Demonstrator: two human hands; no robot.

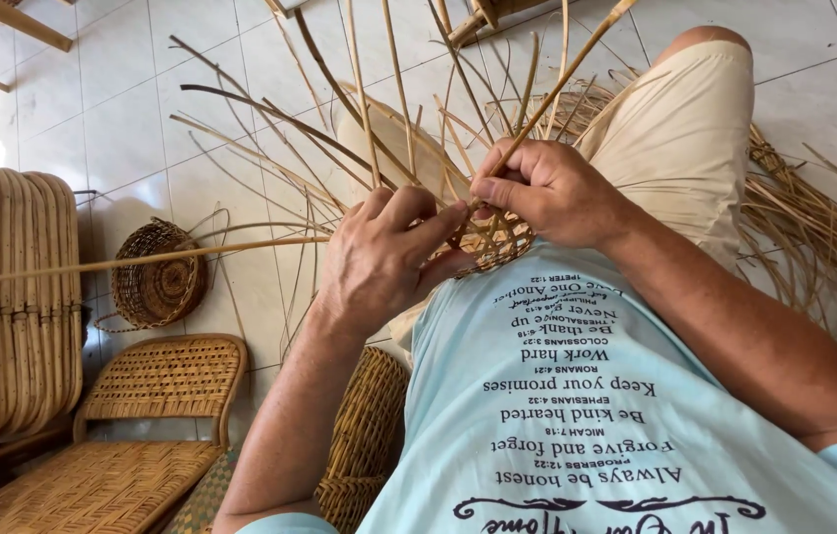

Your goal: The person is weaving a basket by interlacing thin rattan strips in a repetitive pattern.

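Weaving in progress, logged as I see it from head view. Item: small woven base (pixel 497 247), rattan, sits on lap, directly between both hands, partly hidden by fingers. Left hand (pixel 384 259): fingers curled, pressing base from left side. Right hand (pixel 547 193): pinched shut on one thin rattan strand (pixel 562 84). Strand long axis: runs up and away from right hand, slanting right. Right hand nearer strand; left hand nearer base. Loose spokes (pixel 280 138) fan outward beyond hands. Finished small basket (pixel 156 277) well left of left hand, on floor.
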